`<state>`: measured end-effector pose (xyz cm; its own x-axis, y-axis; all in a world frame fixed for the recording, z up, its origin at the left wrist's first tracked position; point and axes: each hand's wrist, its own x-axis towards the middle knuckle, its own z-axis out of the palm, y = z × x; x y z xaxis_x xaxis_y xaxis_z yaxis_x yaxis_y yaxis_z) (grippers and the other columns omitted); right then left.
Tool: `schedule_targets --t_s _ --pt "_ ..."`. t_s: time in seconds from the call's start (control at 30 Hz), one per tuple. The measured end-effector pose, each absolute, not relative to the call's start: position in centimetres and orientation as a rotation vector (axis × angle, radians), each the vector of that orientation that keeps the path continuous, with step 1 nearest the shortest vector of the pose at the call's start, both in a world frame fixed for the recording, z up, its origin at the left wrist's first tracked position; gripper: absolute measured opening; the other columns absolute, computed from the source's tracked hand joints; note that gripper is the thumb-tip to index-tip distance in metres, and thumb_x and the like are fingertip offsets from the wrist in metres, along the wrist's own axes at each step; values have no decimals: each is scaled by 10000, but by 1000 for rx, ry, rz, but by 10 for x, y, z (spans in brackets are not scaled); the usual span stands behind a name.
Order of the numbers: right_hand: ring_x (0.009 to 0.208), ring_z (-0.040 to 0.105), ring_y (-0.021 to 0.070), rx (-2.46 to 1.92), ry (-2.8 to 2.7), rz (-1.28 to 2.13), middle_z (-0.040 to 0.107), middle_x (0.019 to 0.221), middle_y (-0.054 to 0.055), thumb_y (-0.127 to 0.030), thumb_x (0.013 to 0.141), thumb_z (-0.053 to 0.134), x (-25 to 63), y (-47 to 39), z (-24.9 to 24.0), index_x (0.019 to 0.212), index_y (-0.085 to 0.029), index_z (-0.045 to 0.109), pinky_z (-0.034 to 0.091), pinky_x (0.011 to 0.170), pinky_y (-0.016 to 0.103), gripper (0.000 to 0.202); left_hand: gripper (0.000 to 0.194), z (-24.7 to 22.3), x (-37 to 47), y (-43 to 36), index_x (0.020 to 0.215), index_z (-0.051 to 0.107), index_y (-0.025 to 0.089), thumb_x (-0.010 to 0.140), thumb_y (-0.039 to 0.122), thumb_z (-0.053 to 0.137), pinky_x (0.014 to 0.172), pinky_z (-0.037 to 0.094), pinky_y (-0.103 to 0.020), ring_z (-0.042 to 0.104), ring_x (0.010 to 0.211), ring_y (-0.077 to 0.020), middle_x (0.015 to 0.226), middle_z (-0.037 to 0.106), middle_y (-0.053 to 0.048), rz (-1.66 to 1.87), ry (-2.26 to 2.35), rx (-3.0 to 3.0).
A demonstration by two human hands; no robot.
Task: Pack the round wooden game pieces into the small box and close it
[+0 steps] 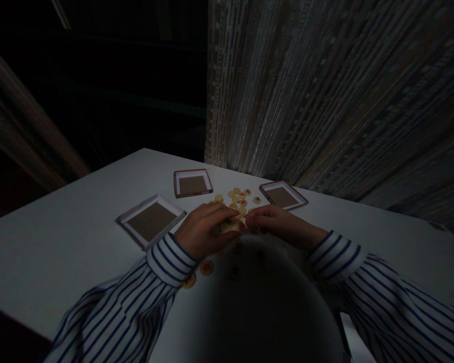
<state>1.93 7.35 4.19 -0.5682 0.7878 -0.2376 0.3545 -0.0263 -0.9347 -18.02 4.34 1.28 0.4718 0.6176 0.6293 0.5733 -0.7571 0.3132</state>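
- Here's the left tray (151, 222), nearer than the middle tray (192, 185) and left of it
- Now the left hand (202, 227), in front of the middle tray: fingers arched over pieces, thumb parted, whether it grips one I can't tell
- Round pieces (242, 203), to the middle tray's right and nearer: mostly flat, equally wide every way, several with red or black marks facing up
- Right hand (276, 222), farther right of the middle tray, fingers curled in, any grip hidden
- And the right tray (282, 196), well right of the middle tray
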Motion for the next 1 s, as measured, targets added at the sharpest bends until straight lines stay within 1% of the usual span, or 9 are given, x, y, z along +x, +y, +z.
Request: schedule_targets --t_s 0.13,0.23,0.43,0.57,0.73,0.87,1.0 --pt "537 368 77 -1186 -1873 1649 465 574 -40 -369 695 605 18 73 39 689 -153 620 265 503 224 217 265 13 -178 43 987 578 135 783 304 577 700 491 -331 583 809 -165 857 634 -75 1207 1027 2671" --pt "543 373 78 -1139 -1882 1670 470 582 -40 -355 710 592 19 73 38 670 -154 607 272 511 227 205 227 13 -176 43 967 591 146 802 297 551 682 488 -317 584 780 -154 822 635 -60 1237 1023 2683" --pt "544 408 75 -1146 -1891 1626 494 569 -41 -340 733 572 16 72 40 655 -149 604 288 519 228 209 215 13 -174 43 928 609 139 793 299 556 671 478 -311 589 766 -158 801 640 -63 1265 1029 2696" --pt "526 449 71 -1156 -1798 1581 538 552 -43 -323 683 630 11 68 44 682 -147 596 321 527 224 179 209 13 -175 44 886 610 144 765 312 582 657 469 -316 596 749 -167 788 642 -58 1254 1101 2704" --pt "538 508 76 -1177 -1641 1596 587 556 -36 -284 606 691 7 65 44 702 -147 592 364 546 217 194 206 12 -176 45 860 619 145 755 319 588 640 457 -307 604 726 -169 765 645 -55 1226 1169 2721" --pt "537 517 83 -1191 -1627 1577 584 538 -35 -278 590 698 6 66 45 692 -149 589 389 567 231 197 216 13 -175 44 853 631 146 764 336 580 638 459 -303 606 723 -168 759 645 -56 1224 1190 2709" --pt "532 513 90 -1180 -1663 1546 572 540 -37 -297 595 692 6 65 47 692 -157 586 397 557 247 201 224 13 -176 44 901 628 147 779 326 569 650 467 -309 604 732 -166 776 647 -55 1207 1155 2690"
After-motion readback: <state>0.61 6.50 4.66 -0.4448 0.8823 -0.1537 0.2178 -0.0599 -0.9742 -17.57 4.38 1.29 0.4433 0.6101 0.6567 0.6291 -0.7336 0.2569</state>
